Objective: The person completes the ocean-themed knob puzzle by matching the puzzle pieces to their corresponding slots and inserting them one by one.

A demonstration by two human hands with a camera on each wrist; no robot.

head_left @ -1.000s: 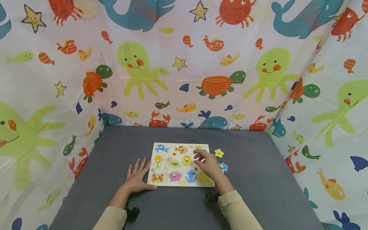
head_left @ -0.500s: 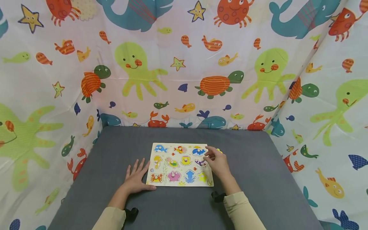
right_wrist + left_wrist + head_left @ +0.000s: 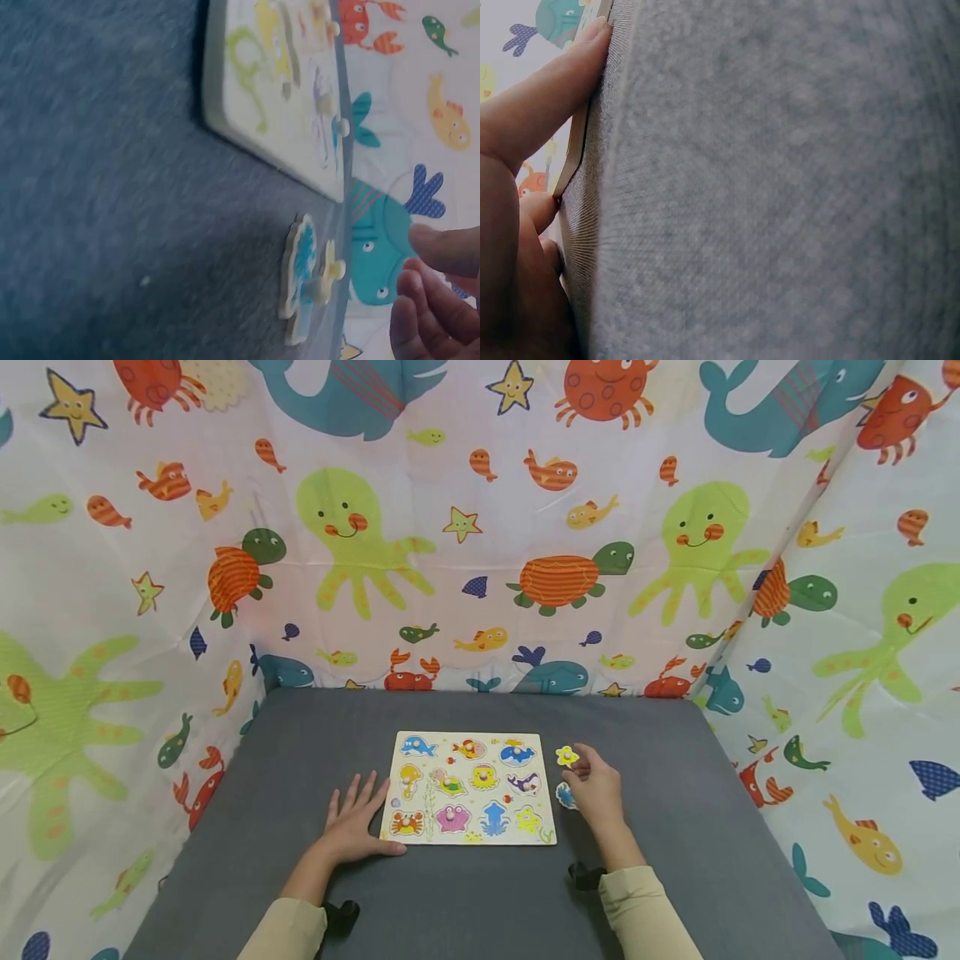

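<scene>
A wooden knob puzzle board (image 3: 431, 762) lies on the table, with sea-animal pieces such as a crab (image 3: 407, 823) and an orca (image 3: 522, 783) in it. My left hand (image 3: 356, 831) is spread flat at its left side, thumb along the front corner; the left wrist view shows the thumb (image 3: 551, 90) against the board's edge. To the right of the board lie a yellow star piece (image 3: 566, 757) and a blue-printed piece (image 3: 566, 796). My right hand (image 3: 600, 787) is close beside them, fingers loosely bent. In the right wrist view nothing shows between thumb and fingers.
Dark grey cloth covers the table (image 3: 480, 902). A curtain (image 3: 480, 552) printed with sea animals stands behind it and along both sides. A black strap piece (image 3: 585, 877) hangs under the right wrist, and another (image 3: 341, 918) under the left.
My right hand has moved right, off the board's right side and over to the loose pieces. The orca piece, hidden under it earlier, now shows fully. My left hand has stayed in place.
</scene>
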